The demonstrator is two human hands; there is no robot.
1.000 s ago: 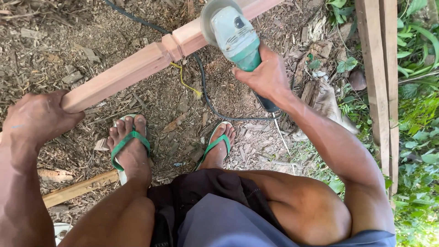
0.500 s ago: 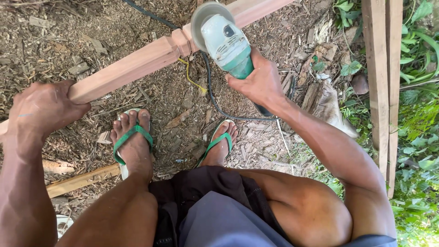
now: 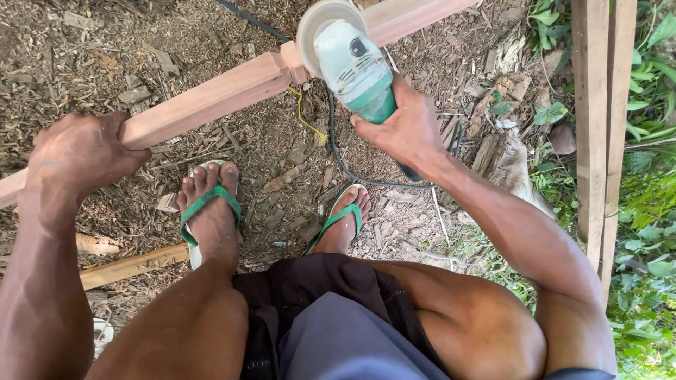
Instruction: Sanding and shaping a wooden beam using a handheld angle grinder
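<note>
grinding a long wooden beam (image 3: 211,98) with a green and pale grey angle grinder (image 3: 352,67), over ground strewn with wood chips (image 3: 91,56).

beam pale reddish, squared, smooth-faced with a notched step near the disc, running slantwise from lower left to upper right above the feet. left hand (image 3: 77,155) wrapped tight around its lower end; right hand (image 3: 405,130) closed around the grinder's green body, round disc guard against the wood. black cord (image 3: 338,151) trailing below. green flip-flops (image 3: 208,204) on both feet; upright planks (image 3: 598,119) at right.

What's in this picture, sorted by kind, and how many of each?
Hands: 2, left hand, right hand
Angle grinder: 1
Carved wooden rail: 1
Green flip-flops: 2
Black cable: 1
Upright wooden posts: 2
Total: 9
</note>
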